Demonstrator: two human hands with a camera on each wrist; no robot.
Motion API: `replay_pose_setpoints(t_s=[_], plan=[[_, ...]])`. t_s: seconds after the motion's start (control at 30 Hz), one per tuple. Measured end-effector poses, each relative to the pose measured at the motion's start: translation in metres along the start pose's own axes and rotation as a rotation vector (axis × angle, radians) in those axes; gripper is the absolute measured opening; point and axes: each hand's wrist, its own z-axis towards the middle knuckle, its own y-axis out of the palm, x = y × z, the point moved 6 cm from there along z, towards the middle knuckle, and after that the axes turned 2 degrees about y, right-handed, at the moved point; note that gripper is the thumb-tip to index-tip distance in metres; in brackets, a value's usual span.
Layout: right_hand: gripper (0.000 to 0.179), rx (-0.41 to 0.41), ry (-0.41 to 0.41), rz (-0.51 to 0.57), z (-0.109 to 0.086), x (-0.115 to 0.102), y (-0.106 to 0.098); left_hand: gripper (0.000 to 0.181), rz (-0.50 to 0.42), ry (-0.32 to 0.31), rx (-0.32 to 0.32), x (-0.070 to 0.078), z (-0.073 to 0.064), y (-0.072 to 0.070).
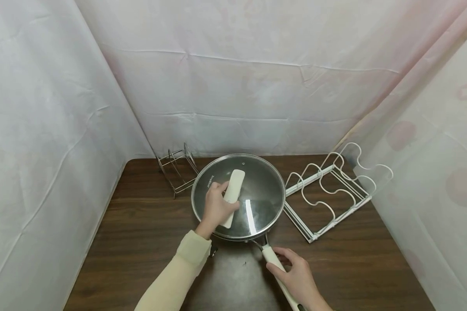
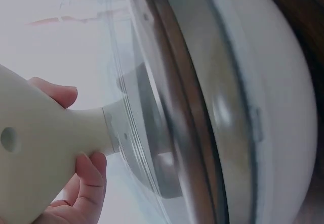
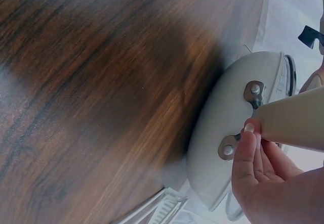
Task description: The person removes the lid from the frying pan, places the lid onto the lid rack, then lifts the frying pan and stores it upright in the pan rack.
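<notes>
Pan (image 3: 230, 113) sits mid-frame on the tabletop (image 1: 148, 242), glass lid (image 1: 262, 181) over its mouth. Key relation: 2 handles, 1 per hand, slanting opposite ways. Lid handle (image 1: 236, 181) lies across the middle of the glass, long axis from upper right to lower left in the head view. Pan handle (image 1: 271, 255) leaves the near rim and runs down and right to the bottom edge.

Left hand (image 1: 217, 205) nearer the lid handle and grasping it: thumb on its right side, fingers on its left, tips tucked under the broad top in the left wrist view. Forearm in a pale sleeve (image 1: 179, 272) rises from the bottom edge, left of centre, slanting up and right.

Right hand (image 1: 297, 274) nearer the pan handle, pinching it close to the pan end; thumb on the left, fingers over the far side. Comes in from lower right, pointing up and left. Right wrist view puts the fingertips just beside 2 metal brackets (image 3: 254, 92) that join handle to pan wall.

Lid seating uncertain: the left wrist view is blurred along the rim, and I cannot tell whether lid and pan touch all the way round.

Flanking the pan: wire rack (image 1: 184, 186) to its upper left, white rack (image 1: 341, 218) to its right.
</notes>
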Motion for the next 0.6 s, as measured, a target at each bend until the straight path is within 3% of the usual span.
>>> replay_pose_setpoints(t_s=[0.27, 0.47, 0.6], plan=[[0.038, 0.001, -0.007, 0.003, -0.001, -0.001, 0.0, 0.067, -0.146, -0.014, -0.011, -0.001, 0.003, -0.012], [0.038, -0.004, -0.008, 0.003, -0.001, -0.002, 0.0, 0.061, -0.307, -0.113, -0.01, -0.007, 0.002, -0.015], [0.038, -0.001, -0.014, 0.005, -0.001, -0.004, 0.0, 0.06, -0.347, -0.095, -0.003, -0.003, 0.002, -0.019]])
